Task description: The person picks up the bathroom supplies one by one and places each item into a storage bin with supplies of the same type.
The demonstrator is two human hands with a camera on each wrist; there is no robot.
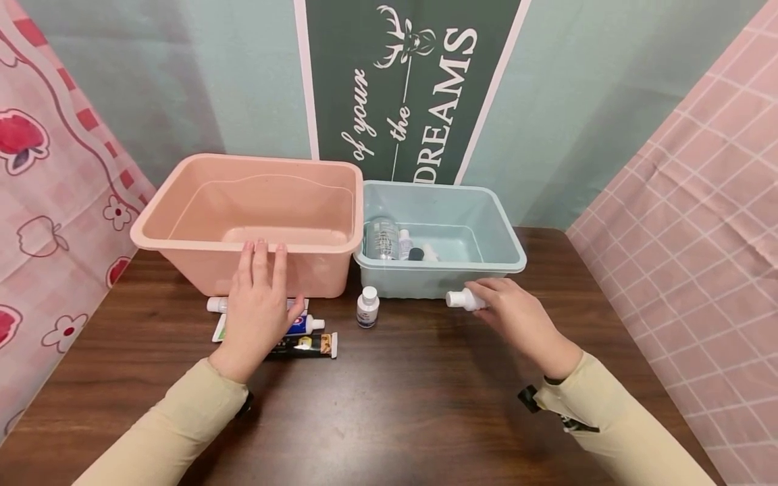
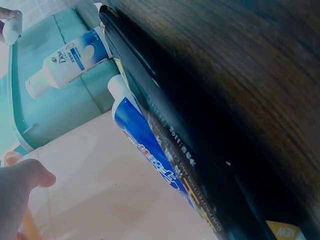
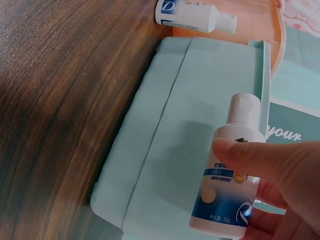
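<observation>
My right hand (image 1: 516, 317) pinches a small white bottle with a blue label (image 3: 220, 200) in front of the blue bin (image 1: 440, 285). In the head view its white cap points left, and most of the bottle is covered by the fingers. My left hand (image 1: 258, 317) rests its straight fingers on the front rim of the pink bin (image 1: 200, 260). Beneath that hand lie tubes, among them a black tube (image 1: 306, 345) and a blue and white toothpaste tube (image 1: 298, 325). A second white bottle, labelled Dove (image 2: 75, 57), stands upright between the hands.
Inside the blue bin are a clear bottle (image 1: 383, 239), a small white-capped bottle (image 1: 405, 243) and a dark-capped item (image 1: 416, 254). The bins stand side by side at the back of the brown wooden table (image 1: 377, 418). Cloth hangs behind and on both sides.
</observation>
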